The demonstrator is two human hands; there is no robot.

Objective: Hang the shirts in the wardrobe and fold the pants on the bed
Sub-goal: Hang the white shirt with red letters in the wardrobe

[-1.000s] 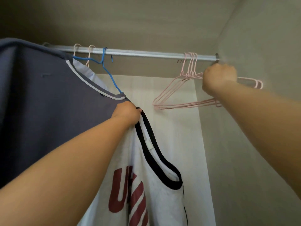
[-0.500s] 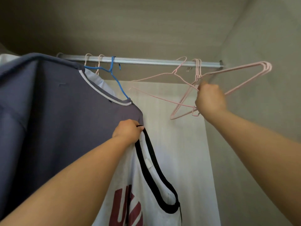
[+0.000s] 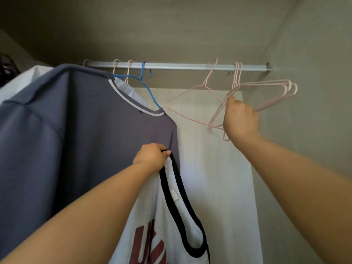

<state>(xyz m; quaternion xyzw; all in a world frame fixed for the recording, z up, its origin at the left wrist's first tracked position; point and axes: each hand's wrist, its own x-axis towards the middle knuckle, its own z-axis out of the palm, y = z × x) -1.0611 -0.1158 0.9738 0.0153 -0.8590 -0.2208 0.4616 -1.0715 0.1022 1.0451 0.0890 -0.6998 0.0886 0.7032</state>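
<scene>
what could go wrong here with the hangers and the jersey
The right hand grips several bunched pink hangers; pulling one may drag the others off the rail. The left hand holds the white jersey only by its black-trimmed strap, so it could slip or stretch.

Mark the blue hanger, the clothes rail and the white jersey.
blue hanger (image 3: pixel 149 91): head view, sloping wire arm.
clothes rail (image 3: pixel 181 66): head view, bare middle stretch.
white jersey (image 3: pixel 154 202): head view, fabric left of black trim.
</scene>
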